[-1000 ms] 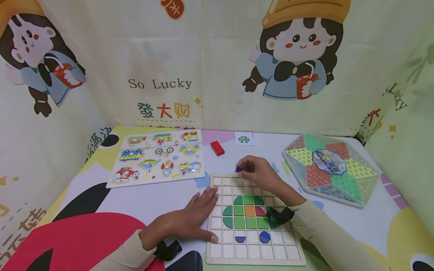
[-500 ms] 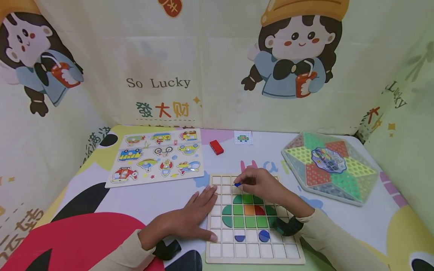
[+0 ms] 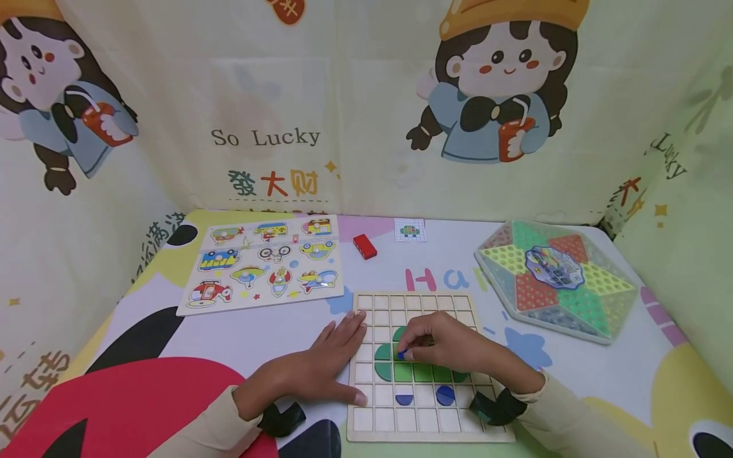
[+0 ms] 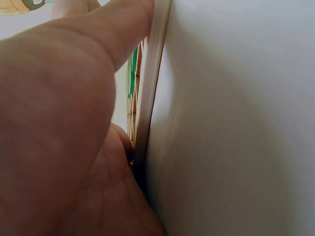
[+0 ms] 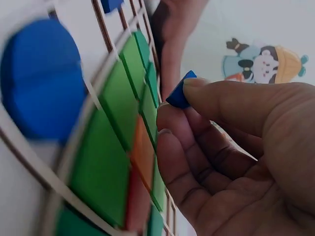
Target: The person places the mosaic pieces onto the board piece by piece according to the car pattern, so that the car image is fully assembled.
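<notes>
My right hand (image 3: 449, 343) pinches a small blue half-round tile (image 5: 181, 92) between thumb and forefinger, above the wooden grid board (image 3: 429, 437). Green tiles (image 3: 424, 372) fill the board's middle cells, partly hidden by that hand. Among them, the right wrist view shows an orange square (image 5: 142, 152) and a red tile (image 5: 137, 199). In a lower row sit a blue half-round tile (image 3: 404, 399) and two blue halves forming a circle (image 3: 445, 395). My left hand (image 3: 312, 375) rests at the board's left edge, fingers extended, thumb over the rim.
A vehicle puzzle board (image 3: 263, 264) lies at the back left. Beyond the grid are a small red box (image 3: 364, 246) and a card with a green turtle-like pattern (image 3: 410, 230). At right lies a hexagonal game box (image 3: 555, 280); a printed curtain (image 3: 366, 114) hangs behind.
My right hand has come from beyond the board's far edge down over the green tiles, bringing the blue half-round tile with it. My left hand has stayed on the edge.
</notes>
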`<action>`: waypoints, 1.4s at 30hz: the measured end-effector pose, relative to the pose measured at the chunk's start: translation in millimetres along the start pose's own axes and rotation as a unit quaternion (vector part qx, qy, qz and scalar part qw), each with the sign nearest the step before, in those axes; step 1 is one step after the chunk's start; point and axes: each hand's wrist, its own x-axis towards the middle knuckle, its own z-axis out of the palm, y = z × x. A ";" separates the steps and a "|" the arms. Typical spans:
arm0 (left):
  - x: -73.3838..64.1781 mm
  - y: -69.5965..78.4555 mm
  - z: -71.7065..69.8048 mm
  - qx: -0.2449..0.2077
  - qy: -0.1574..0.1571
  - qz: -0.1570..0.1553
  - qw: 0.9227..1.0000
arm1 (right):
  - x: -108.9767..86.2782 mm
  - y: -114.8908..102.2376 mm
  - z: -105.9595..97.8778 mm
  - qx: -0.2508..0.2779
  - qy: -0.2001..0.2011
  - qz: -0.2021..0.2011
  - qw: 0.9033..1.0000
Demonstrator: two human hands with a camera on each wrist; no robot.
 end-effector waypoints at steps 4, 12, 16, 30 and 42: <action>-1.5 0.7 -1.0 -0.001 0.002 0.002 1.000 | -3.1 -3.3 7.6 0.022 -0.017 -0.012 1.000; -2.7 0.9 -1.3 0.000 0.002 0.003 1.000 | -6.7 -5.5 13.9 0.017 -0.037 -0.030 0.999; -2.7 1.6 -1.4 -0.004 0.001 0.003 1.000 | -8.7 -6.3 16.8 0.006 -0.055 -0.028 0.998; -3.5 1.4 -1.8 -0.002 0.002 0.002 1.000 | -10.3 -15.0 23.0 -0.075 -0.075 0.000 0.994; -1.2 1.7 1.4 -0.017 -0.001 0.005 1.000 | -13.0 -16.6 15.1 -0.099 -0.083 -0.011 0.992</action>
